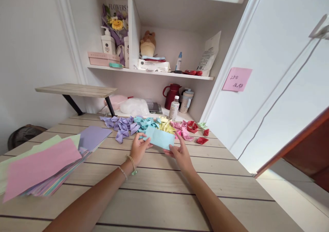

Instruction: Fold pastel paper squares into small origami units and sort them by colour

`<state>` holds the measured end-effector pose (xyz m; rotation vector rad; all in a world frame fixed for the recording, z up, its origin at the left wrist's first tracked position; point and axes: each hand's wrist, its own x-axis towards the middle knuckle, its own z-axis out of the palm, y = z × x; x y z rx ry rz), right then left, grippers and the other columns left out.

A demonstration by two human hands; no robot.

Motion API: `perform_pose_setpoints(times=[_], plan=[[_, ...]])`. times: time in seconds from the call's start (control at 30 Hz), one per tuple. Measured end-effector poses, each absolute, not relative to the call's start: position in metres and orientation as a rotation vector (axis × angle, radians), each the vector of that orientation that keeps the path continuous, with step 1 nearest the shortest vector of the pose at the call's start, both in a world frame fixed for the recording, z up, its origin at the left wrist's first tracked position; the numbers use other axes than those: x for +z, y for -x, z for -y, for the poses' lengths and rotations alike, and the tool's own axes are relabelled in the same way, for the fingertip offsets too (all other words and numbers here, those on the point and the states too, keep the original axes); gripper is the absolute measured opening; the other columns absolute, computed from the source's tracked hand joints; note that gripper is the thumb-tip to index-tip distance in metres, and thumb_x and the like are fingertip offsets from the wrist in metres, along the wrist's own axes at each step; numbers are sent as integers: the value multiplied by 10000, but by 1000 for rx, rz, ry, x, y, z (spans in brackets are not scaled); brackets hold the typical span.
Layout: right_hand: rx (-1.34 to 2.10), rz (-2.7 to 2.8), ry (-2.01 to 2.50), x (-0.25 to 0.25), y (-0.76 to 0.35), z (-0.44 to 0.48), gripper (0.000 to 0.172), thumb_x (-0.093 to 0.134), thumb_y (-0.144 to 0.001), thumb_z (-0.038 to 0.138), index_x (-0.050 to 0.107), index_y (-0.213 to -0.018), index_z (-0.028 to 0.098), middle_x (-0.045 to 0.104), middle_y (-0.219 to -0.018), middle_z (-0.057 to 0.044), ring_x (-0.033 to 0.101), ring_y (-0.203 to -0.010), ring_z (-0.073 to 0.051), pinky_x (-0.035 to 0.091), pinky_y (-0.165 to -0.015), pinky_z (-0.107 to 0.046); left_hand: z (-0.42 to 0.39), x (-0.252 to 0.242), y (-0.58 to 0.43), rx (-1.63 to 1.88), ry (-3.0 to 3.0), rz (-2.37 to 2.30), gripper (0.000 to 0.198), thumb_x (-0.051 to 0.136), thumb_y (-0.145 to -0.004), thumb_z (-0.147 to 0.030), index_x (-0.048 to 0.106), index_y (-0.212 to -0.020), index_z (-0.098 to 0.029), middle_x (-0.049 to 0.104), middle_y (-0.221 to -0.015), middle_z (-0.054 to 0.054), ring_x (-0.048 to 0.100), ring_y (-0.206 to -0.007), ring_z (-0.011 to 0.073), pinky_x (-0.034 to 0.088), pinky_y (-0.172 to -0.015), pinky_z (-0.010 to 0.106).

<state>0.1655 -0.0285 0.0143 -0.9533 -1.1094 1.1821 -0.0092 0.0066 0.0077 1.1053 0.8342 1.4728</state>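
A light blue sheet of paper [160, 138], a long rectangle that looks folded, is held up above the table between both hands. My left hand [139, 146] pinches its left end between thumb and fingers. At the right end, my right hand [180, 152] grips it with the thumb in front, the index finger stretched up behind. Just beyond the sheet lie folded paper pieces in colour groups: purple [123, 125], blue [144, 123], yellow [166, 125], pink [183, 129] and red [202, 140]. The sheet hides part of the blue and yellow ones.
Left on the slatted table [154, 204] lies a stack of coloured paper [43, 166]. A small raised shelf [77, 89] stands behind it. At the back are a bottle [174, 107], a red jug [171, 95] and a tumbler [186, 101]. A pink note [236, 79] hangs on the wall.
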Motion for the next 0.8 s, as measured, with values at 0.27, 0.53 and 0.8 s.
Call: perform_pose_setpoints(times=[0.27, 0.53, 0.8], plan=[[1003, 1565, 923, 16, -163, 34, 638, 619, -709, 373, 424, -1300, 232, 639, -925, -27, 595, -798, -174, 506, -763, -335, -2, 10, 6, 1338, -1211, -898, 318, 702, -627, -344, 674, -865, -134, 686, -911, 75, 630, -761, 176, 508, -736, 299], [874, 1748, 968, 19, -173, 30, 560, 740, -581, 300, 601, -1120, 241, 599, -1117, -58, 574, -902, -206, 493, -782, -333, 0, 12, 9, 1205, -1123, -740, 258, 731, -595, -268, 676, -798, -119, 685, -789, 64, 623, -703, 161, 500, -690, 282], [815, 1842, 979, 21, -180, 29, 415, 599, -692, 217, 617, -1104, 262, 645, -1055, -39, 595, -894, -214, 476, -796, -360, 3, 16, 10, 1172, -1128, -686, 251, 711, -620, -257, 673, -825, -117, 676, -799, 69, 618, -718, 157, 493, -698, 271]])
